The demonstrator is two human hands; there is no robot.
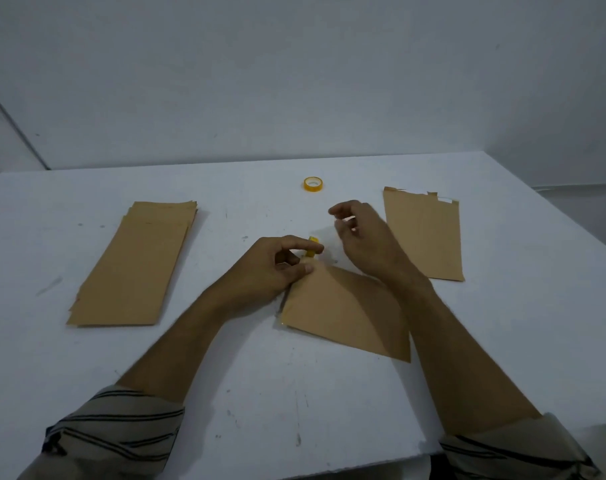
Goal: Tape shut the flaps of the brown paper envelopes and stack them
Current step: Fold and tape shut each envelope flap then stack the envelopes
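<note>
I see white table (294, 393). Left: stack of brown envelopes (135, 265), lying flat. Near centre: single envelope (343, 313), turned at angle. Right, farther: taped envelope (422, 237), alone. Left hand (270, 268) at single envelope's far corner, thumb and forefinger pinching small yellow object (313, 241). Right hand (363, 237) just right of it, fingers loosely curled; cannot tell whether holding anything. Far centre: yellow tape roll (312, 184).

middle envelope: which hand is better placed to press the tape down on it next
Probably right. The left hand grips the yellow tape at the middle envelope's corner, while the right hand hovers above that end, off the paper.
</note>
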